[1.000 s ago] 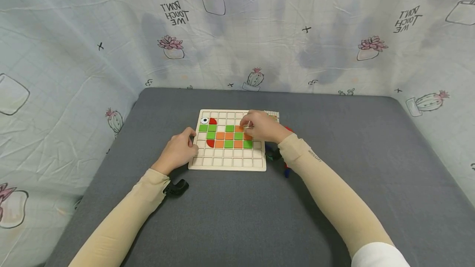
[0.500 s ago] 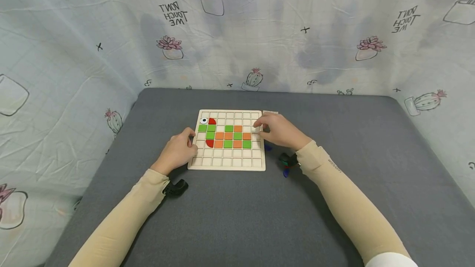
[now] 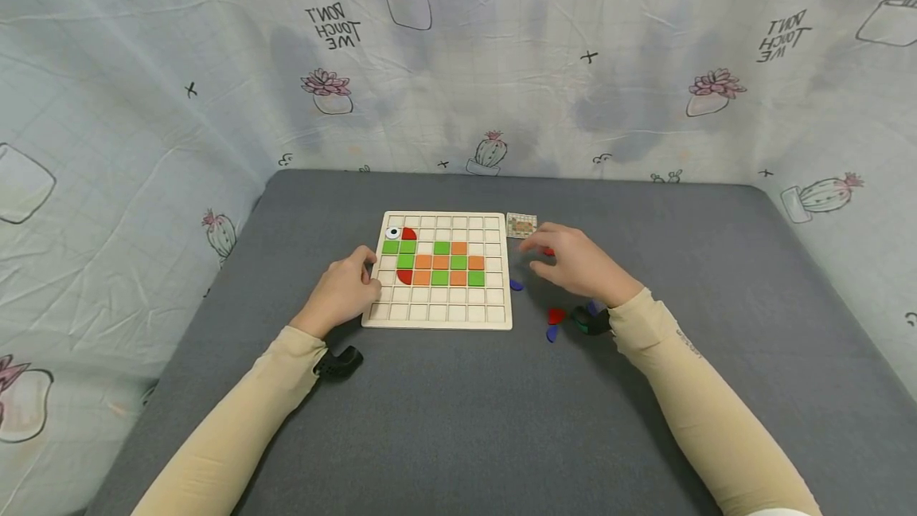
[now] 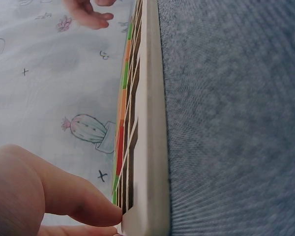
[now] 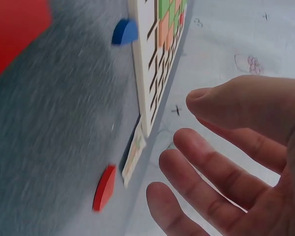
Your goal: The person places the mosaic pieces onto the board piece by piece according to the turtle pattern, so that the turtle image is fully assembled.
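A wooden grid board (image 3: 438,313) lies on the grey table, its middle filled with green and orange square tiles (image 3: 441,263), red rounded pieces (image 3: 404,277) and a round eye piece (image 3: 393,232). My left hand (image 3: 340,293) rests at the board's left edge; in the left wrist view its fingertips touch the top of the rim. My right hand (image 3: 576,261) hovers to the right of the board, fingers loosely bent and apart, holding nothing. Partly under it shows a red piece (image 5: 104,188). A blue rounded piece (image 3: 516,285) lies beside the board's right edge.
A small pattern card (image 3: 521,225) lies against the board's far right corner. Near the right wrist's black strap (image 3: 589,320) lie a red piece (image 3: 556,315), a blue piece (image 3: 552,334) and others partly hidden. A printed cloth (image 3: 458,62) hangs behind the table.
My right hand has left the tiles on the board and moved right, over the table beside it, uncovering the card and loose pieces. The left hand has stayed at the board's edge.
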Demonstrator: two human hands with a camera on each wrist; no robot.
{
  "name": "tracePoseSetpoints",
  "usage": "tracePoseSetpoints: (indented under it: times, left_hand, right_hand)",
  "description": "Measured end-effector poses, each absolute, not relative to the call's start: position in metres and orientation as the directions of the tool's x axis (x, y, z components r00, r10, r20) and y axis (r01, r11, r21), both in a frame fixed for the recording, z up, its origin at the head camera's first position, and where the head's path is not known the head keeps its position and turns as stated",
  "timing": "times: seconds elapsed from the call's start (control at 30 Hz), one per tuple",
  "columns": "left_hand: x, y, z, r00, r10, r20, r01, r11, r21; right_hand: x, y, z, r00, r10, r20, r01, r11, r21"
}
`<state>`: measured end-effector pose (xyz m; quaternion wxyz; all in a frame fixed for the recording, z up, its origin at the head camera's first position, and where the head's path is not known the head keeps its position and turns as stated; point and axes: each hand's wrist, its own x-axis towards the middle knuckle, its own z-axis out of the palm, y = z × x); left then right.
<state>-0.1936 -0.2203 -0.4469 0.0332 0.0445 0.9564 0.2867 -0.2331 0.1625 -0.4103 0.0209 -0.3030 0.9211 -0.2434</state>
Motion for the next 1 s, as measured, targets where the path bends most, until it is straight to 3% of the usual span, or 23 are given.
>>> tracePoseSetpoints:
  times: [0.6, 1.0]
  left_hand:
    - [-0.194, -0.221, -0.448, -0.994, 0.106, -0.034, 0.07, 0.833, 0.548]
    - [-0.194, -0.222, -0.449, -0.994, 0.099, -0.042, 0.059, 0.835, 0.548]
  right_hand:
    - [-0.243, 0.187, -0.42, -0.86, -0.501, 0.1, -0.491, 0.757, -0.432]
    - [-0.254, 0.191, -0.433, -0.849, -0.527, 0.042, -0.498, 0.771, -0.398]
